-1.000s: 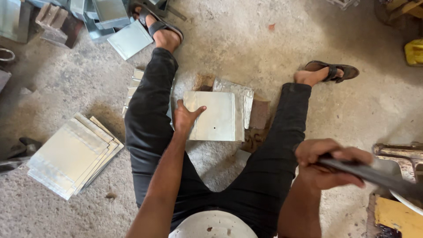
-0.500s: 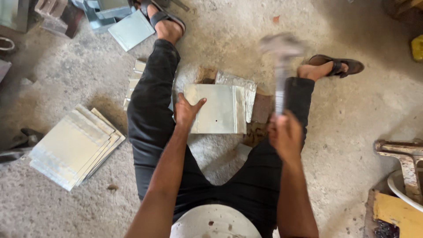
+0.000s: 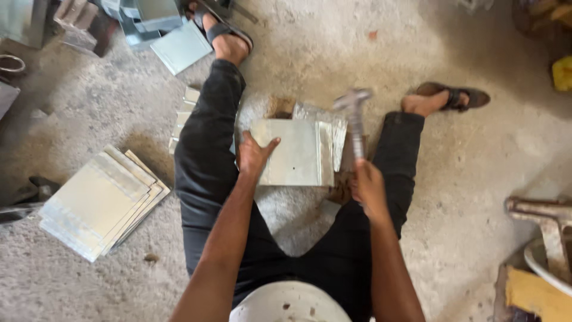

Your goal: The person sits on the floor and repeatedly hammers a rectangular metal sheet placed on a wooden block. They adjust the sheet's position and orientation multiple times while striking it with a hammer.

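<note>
Since a moment ago the right hand (image 3: pixel 368 186) has brought the grey metal hammer (image 3: pixel 355 119) from out at the right edge in over the work, its fingers wrapped tight round the handle and the blurred head up near the frame's centre. The left hand (image 3: pixel 253 156) has stayed put, fingers spread flat on the left edge of the square silvery sheet-metal plate (image 3: pixel 295 152), which lies centre frame between the person's black-trousered legs, on top of a second shiny sheet (image 3: pixel 333 122) and a dark block. The surface is a rough, dusty grey concrete floor (image 3: pixel 465 155), marked pale under the plate. At lower right a yellow board (image 3: pixel 536 295) sits beside a rusty metal stand (image 3: pixel 545 214). At middle left lies a fanned stack of square metal plates (image 3: pixel 98 200). Farther off, at upper left, a pale blue-grey sheet (image 3: pixel 180 46) lies by the sandalled foot, with more folded metal pieces (image 3: pixel 143 15) behind it.
</note>
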